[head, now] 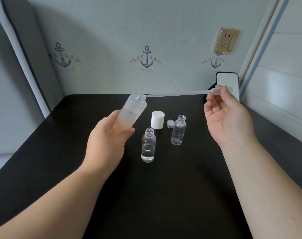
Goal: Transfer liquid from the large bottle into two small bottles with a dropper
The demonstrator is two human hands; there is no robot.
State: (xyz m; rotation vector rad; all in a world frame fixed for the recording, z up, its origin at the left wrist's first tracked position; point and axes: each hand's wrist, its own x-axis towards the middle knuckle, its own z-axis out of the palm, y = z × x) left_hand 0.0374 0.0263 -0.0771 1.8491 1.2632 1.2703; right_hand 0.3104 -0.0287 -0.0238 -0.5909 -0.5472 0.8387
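Frosted plastic, the large bottle point(129, 114) tilts in my left hand point(110, 135), whose fingers wrap its lower body above the black table point(181, 187). My right hand point(227, 118) pinches the bulb of the dropper point(181, 94), held nearly level with its tip at the bottle's open mouth. Two small bottles stand uncapped: the near one point(148, 145) holds a little clear liquid, the far one point(178, 130) looks empty. Between them sit a white cap point(157, 119) and a small clear cap point(170, 123).

"ANCHORS" on wall point(112, 31); "care" on large bottle point(129, 114)
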